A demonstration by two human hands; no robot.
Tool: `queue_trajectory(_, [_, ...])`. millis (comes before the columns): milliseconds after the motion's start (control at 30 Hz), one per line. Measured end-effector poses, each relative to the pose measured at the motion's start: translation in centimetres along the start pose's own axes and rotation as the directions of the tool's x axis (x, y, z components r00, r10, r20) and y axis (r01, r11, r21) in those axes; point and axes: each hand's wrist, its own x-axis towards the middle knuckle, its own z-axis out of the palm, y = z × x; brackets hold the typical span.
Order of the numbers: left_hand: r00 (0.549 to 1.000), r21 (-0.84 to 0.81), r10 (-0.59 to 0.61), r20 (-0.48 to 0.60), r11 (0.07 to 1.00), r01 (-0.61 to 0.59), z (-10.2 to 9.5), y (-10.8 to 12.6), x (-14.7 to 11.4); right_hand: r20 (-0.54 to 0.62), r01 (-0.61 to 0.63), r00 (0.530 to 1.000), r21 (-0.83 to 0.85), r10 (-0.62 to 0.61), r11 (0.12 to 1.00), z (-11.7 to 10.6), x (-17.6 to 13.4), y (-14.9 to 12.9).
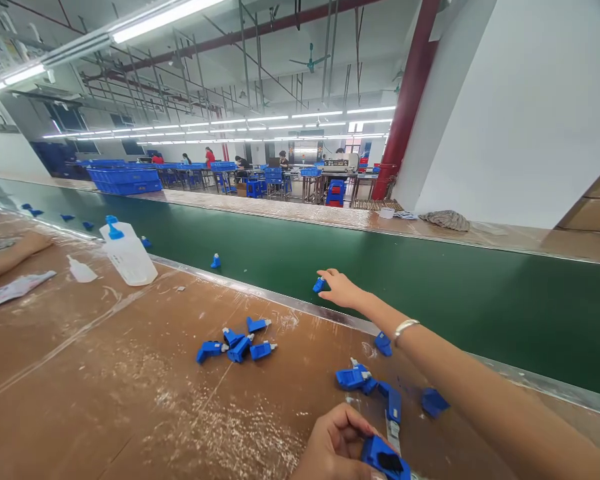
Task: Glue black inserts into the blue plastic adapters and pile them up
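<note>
My left hand, low in the view, has its fingers closed around a blue plastic part with a black patch on its face. My right hand reaches out over the green conveyor belt. Between its thumb and fingertips is a small blue plastic part with a pale tip, at the belt's near side. Several similar blue parts lie in a group on the brown table. A second cluster of blue parts lies between my hands, partly overlapping.
A white bottle with a blue cap and a small white squeeze bottle stand at left, near another person's arm. More blue parts sit on the belt. Blue crates and a grey cloth rest on the far ledge.
</note>
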Motion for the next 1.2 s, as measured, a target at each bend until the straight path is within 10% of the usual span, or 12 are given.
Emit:
queue_trajectory(200, [0.999, 0.001, -0.028, 0.034, 1.0, 0.028, 1.1, 1.7, -1.1, 0.086, -0.032, 0.996, -0.095, 0.04, 0.995, 0.7, 1.1, 0.5])
queue_trajectory(533, [0.998, 0.106, -0.064, -0.021, 0.992, 0.065, 3.1, 2.7, -2.5, 0.226, 0.045, 0.974, -0.113, -0.019, 0.993, -1.6, -12.1, 0.9])
queue_trajectory(800, [0.998, 0.198, -0.057, 0.025, 0.979, 0.051, 4.4, 3.4, -4.2, -0.074, 0.185, 0.98, 0.032, -0.183, 0.982, -3.6, -22.9, -4.4])
queue_trajectory(967, [0.999, 0.224, -0.013, 0.051, 0.975, 0.001, 4.6, 2.9, -4.9, -0.333, 0.282, 0.914, 0.12, -0.229, 0.952, -1.1, -32.4, -6.1])
queue_trajectory(1200, [0.992, 0.245, -0.028, 0.12, 0.97, -0.002, 5.8, 2.3, -6.1, -0.53, 0.19, 0.838, 0.06, -0.13, 0.98, 2.3, -35.1, -6.9])
